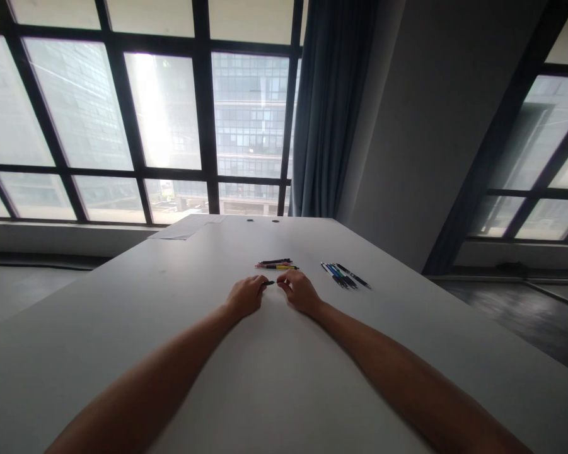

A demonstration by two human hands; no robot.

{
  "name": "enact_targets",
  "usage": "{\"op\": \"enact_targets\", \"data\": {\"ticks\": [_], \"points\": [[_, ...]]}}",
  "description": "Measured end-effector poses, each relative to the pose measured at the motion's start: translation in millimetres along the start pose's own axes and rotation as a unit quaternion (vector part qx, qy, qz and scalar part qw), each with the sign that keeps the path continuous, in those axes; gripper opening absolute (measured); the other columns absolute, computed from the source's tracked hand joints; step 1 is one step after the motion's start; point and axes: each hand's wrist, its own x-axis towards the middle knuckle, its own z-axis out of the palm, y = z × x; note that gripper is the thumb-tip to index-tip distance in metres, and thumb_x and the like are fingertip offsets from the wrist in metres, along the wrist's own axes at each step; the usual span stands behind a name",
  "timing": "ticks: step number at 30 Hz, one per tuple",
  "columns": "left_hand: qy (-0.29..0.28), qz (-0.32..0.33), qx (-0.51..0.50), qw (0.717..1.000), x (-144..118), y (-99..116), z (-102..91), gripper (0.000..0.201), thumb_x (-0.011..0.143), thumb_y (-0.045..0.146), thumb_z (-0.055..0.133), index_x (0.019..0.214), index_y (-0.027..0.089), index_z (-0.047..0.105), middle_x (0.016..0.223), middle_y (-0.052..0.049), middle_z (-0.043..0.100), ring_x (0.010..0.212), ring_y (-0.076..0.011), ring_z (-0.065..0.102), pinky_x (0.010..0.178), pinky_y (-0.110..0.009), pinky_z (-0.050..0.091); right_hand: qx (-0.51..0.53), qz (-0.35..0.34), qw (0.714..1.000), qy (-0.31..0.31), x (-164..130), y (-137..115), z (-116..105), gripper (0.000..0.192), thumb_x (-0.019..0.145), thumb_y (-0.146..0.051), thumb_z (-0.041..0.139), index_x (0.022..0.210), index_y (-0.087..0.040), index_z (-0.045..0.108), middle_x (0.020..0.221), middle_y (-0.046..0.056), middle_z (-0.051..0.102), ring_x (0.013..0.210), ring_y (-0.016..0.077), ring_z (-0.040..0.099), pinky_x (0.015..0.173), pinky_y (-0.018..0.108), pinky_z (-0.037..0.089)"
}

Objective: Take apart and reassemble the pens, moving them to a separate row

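Over the white table, my left hand [246, 296] is closed around a short dark piece that looks like part of a pen [269, 283]; its tip points right. Just across a narrow gap, my right hand [301, 292] pinches thumb and finger together, and what lies between them is too small to make out. Beyond my hands several pens lie close together, among them a yellow and black pen [287, 267] and a black pen [278, 260]. To the right of my right hand is a second group of pens [339, 275], blue, black and green, with a black pen [359, 279] at its right side.
A long white table [208, 378] stretches away from me. Sheets of paper [182, 228] lie at its far left corner, and two dark round spots [275, 221] show near the far edge. Behind stand large windows, a blue curtain [331, 113] and a grey wall column.
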Motion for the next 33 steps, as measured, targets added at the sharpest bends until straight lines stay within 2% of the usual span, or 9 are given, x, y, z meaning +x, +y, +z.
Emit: {"op": "enact_targets", "data": {"ticks": [10,17,24,33], "points": [[0.012,0.056,-0.058,0.997,-1,-6,0.8,0.026,0.088,0.018,0.043,0.108,0.022,0.059,0.100,-0.006,0.068,0.085,-0.0182,0.064,0.074,-0.028,0.048,0.006,-0.072,0.997,0.016,0,-5,-4,0.012,0.084,-0.009,0.057,0.086,-0.019,0.062,0.088,0.005,0.065,0.088,0.0193,0.059,0.084,0.033,0.043],[0.028,0.039,-0.086,0.995,1,-11,8.2,0.021,0.084,0.014,0.046,0.101,0.020,0.057,0.090,-0.007,0.066,0.076,-0.0176,0.062,0.069,-0.028,0.047,0.001,-0.028,0.999,0.033,0,-5,-1,0.011,0.082,-0.009,0.059,0.086,-0.018,0.063,0.090,0.005,0.065,0.084,0.0186,0.060,0.084,0.034,0.043],[0.039,0.071,-0.112,0.990,2,-12,11.1,0.016,0.083,0.013,0.046,0.094,0.018,0.057,0.087,-0.007,0.064,0.079,-0.0178,0.061,0.073,-0.030,0.048,0.024,-0.069,0.997,0.012,-1,-2,0,0.012,0.084,-0.009,0.058,0.088,-0.019,0.063,0.088,0.005,0.065,0.087,0.0185,0.059,0.084,0.033,0.043],[0.044,0.084,-0.127,0.987,2,-14,13.6,0.018,0.083,0.013,0.046,0.095,0.017,0.059,0.088,-0.007,0.065,0.080,-0.0184,0.060,0.073,-0.030,0.048,0.032,-0.064,0.997,0.010,-1,-2,-1,0.008,0.086,-0.012,0.059,0.089,-0.018,0.064,0.089,0.004,0.066,0.087,0.0177,0.059,0.084,0.030,0.042]]}}
